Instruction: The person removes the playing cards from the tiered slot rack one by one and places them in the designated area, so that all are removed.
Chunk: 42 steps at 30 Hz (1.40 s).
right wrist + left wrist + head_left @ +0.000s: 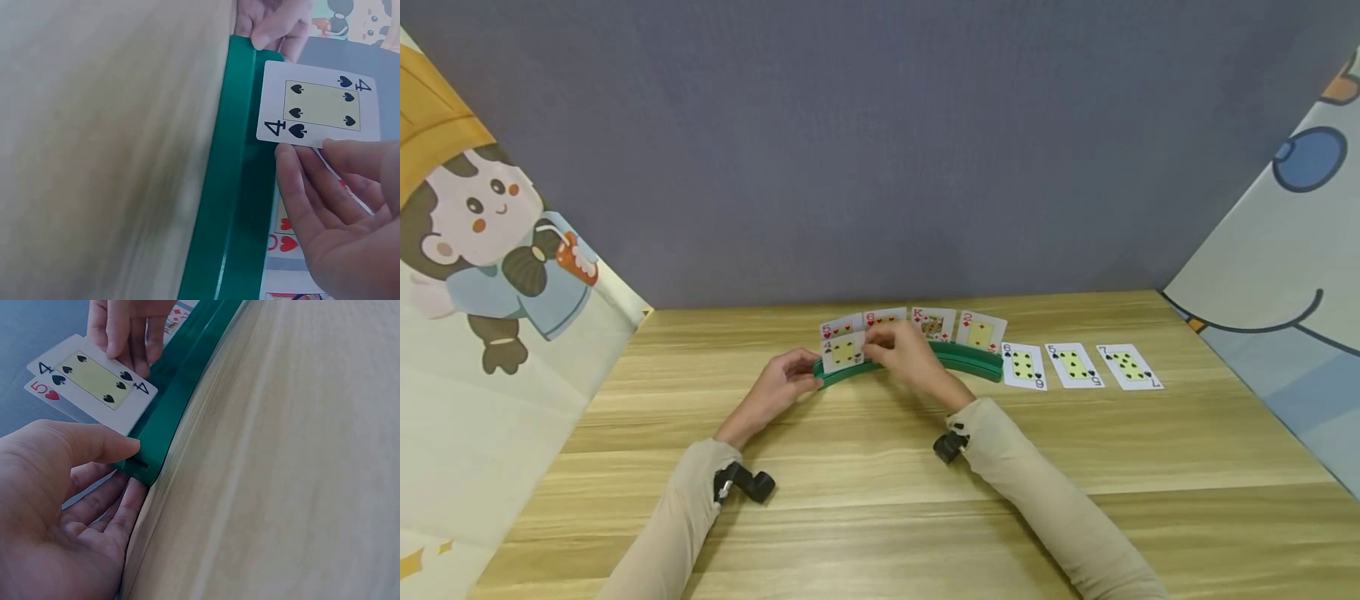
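Note:
A curved green card holder [966,358] lies on the table. My left hand [781,387] grips its left end, thumb [119,442] on top and fingers at the outer side. The right hand [906,354] pinches the four of spades [843,352] by its right edge. That card's lower edge is right at the holder's front groove, near the left end, and the card overlaps the five of hearts [841,326] behind it. Farther right along the back row stand a red heart card [883,317], partly hidden by my right hand, the king of diamonds [933,323] and the two of diamonds [981,332].
Right of the holder, three spade cards lie face up in a row: a six [1023,365], a five [1074,365] and a seven [1129,367]. A grey-blue partition [887,167] rises behind the wooden table [865,517]; printed panels flank both sides.

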Each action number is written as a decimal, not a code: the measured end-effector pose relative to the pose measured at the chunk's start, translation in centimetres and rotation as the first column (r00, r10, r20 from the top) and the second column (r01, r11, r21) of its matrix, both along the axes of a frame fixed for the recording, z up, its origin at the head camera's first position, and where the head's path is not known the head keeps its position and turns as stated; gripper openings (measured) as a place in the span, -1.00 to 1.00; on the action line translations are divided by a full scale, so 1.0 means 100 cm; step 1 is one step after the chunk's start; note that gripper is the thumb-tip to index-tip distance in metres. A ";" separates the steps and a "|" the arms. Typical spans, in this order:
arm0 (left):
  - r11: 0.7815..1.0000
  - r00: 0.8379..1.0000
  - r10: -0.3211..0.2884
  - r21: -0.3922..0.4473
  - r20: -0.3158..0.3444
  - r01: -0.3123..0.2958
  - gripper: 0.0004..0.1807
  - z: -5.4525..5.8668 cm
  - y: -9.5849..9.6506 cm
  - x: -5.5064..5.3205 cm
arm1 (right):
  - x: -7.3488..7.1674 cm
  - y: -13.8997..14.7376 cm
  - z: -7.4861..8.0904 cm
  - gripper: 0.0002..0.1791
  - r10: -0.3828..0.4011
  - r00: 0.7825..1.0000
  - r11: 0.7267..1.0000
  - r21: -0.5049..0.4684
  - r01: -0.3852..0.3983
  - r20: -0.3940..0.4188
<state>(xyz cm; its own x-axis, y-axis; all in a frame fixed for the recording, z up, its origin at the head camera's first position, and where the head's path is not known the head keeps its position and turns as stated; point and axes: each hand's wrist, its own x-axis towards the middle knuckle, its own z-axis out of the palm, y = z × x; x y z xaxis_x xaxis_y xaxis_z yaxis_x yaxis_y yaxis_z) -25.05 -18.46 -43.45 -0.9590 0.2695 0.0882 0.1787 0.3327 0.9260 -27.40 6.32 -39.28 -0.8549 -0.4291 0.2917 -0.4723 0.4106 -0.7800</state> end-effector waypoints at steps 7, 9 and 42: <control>1.000 1.000 0.003 0.003 0.014 -0.003 -0.61 0.000 0.000 0.000 | 0.003 0.005 0.012 -0.92 0.006 1.000 1.000 -0.022 -0.007 -0.028; 1.000 1.000 0.007 -0.006 0.014 -0.007 -0.61 0.000 0.000 0.000 | 0.005 0.006 0.015 -0.91 0.008 1.000 1.000 -0.029 -0.008 -0.020; 1.000 1.000 0.012 -0.006 0.025 -0.012 -0.62 -0.002 -0.003 0.000 | 0.069 0.099 0.038 -0.74 -0.001 0.964 0.939 -0.331 0.092 0.265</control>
